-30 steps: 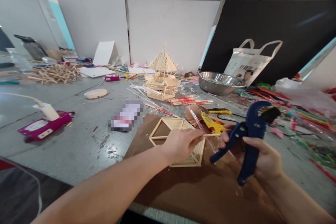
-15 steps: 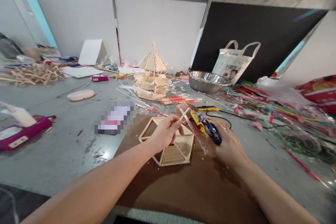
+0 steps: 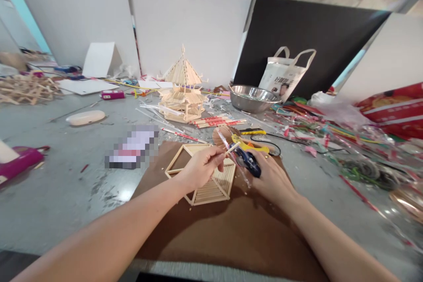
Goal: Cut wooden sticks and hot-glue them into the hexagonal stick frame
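Observation:
My left hand (image 3: 204, 166) pinches a thin wooden stick (image 3: 233, 148), which points up to the right. In my right hand (image 3: 269, 178) is a pliers-like tool (image 3: 249, 162) with dark blue handles. Its head is close to the stick; whether they touch I cannot tell. Below my left hand lies a hexagonal wooden frame (image 3: 211, 194), with some of its triangular sections filled by rows of sticks. The frame rests on a brown sheet (image 3: 231, 238). A clear plastic sleeve with red print (image 3: 243, 175) lies beside the tool, partly hidden by it.
Behind the frame stand a stick-built pavilion (image 3: 183, 92) and red-wrapped sticks (image 3: 218, 120). A yellow tool (image 3: 253, 144) and a yellow-handled cutter (image 3: 253, 131) lie ahead of my right hand. A phone (image 3: 132, 147) is at left, a metal bowl (image 3: 253, 99) behind, plastic scraps (image 3: 343, 150) at right.
My right hand has brought the blue-handled tool left, up to the stick. The stick in my left hand now slants lower. The whole view has shifted, moving the table's things left.

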The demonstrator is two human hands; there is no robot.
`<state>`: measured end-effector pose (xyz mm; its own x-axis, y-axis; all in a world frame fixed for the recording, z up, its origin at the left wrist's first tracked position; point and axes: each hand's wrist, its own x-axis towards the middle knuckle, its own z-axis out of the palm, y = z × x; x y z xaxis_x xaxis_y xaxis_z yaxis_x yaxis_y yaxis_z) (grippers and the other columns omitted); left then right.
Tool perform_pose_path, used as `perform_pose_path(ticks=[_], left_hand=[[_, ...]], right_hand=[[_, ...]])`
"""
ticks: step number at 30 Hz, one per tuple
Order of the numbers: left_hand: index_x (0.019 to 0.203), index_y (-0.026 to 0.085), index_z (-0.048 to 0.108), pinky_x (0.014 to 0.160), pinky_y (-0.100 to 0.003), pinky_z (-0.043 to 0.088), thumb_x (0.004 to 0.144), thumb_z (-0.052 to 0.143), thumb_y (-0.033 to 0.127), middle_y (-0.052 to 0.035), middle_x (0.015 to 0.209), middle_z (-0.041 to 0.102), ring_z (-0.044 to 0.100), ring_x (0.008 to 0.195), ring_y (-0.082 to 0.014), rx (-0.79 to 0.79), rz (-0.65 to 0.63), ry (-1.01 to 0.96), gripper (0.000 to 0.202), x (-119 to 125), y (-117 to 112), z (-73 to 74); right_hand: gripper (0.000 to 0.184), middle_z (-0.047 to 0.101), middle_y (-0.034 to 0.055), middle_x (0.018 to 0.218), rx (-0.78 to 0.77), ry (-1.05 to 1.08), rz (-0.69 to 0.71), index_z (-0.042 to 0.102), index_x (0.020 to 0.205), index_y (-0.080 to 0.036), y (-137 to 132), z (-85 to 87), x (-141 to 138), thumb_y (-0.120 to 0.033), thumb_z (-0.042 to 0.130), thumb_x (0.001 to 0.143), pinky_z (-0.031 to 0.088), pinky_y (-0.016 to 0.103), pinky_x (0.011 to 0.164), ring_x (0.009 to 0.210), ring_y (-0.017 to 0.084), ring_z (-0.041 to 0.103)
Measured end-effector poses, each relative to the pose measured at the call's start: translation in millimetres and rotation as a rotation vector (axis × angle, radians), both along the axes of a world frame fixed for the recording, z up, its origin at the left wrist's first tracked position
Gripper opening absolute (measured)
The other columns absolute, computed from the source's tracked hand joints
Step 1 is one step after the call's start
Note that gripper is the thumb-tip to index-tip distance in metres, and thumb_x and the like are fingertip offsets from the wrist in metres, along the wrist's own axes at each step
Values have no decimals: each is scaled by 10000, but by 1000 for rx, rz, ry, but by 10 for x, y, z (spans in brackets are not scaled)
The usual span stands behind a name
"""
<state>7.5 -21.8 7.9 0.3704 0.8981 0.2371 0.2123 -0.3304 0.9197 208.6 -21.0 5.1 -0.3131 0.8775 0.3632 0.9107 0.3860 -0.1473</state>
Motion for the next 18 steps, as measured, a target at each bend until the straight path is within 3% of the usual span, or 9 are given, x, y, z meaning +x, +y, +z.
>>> perform_pose_path(ticks=[3,9,14,18], left_hand=[[815,157,547,547,-193,357,814,361,325,2,640,560,471,558,-83,148,43,267,251,-166,67,102],[774,174,617,580,-208,337,746,431,318,-14,739,641,538,652,-128,104,-22,765,236,-509,181,280],[759,183,637,552,-207,322,708,454,313,-21,753,649,534,644,-127,79,-118,903,230,-535,176,260],[704,178,631,499,-205,308,677,479,327,-7,594,628,518,535,-113,-43,-145,948,214,-533,172,232]], right_hand=[[434,559,75,1023,30,-20,-36,430,1126,-226,30,12,36,-380,468,721,395,343,752,932,245,512],[462,553,92,1050,-7,-43,-149,411,1173,-225,142,-8,154,-391,428,742,396,360,753,904,249,527],[455,558,100,1045,-23,-61,-140,415,1168,-210,153,-12,150,-390,412,750,399,350,742,899,246,529],[465,568,103,1011,-17,-89,-106,427,1153,-200,136,-1,115,-415,420,741,398,341,738,891,243,529]])
